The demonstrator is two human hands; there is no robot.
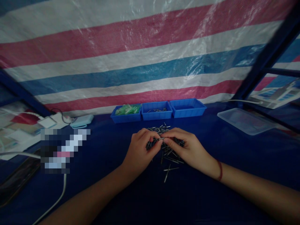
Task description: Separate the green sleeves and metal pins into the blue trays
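A pile of thin metal rods [172, 153], dark along part of their length, lies on the dark blue tabletop. Over it, the fingertips of my left hand [142, 147] and my right hand [189, 147] meet. Between them they pinch a slender metal rod [161, 138]; its ends are mostly covered by my fingers. Both hands are closed, thumb against forefinger. Two loose rods [168, 172] cross each other on the near side of the pile. My right wrist wears a dark red cord [220, 170].
Behind the pile stand three blue bins: a left bin [126, 117] with green packets, a middle bin [157, 116] with several rods, and a right bin [188, 113]. A clear plastic lid [243, 120] lies at right. Phone [21, 178] and white cable [62, 193] are at left.
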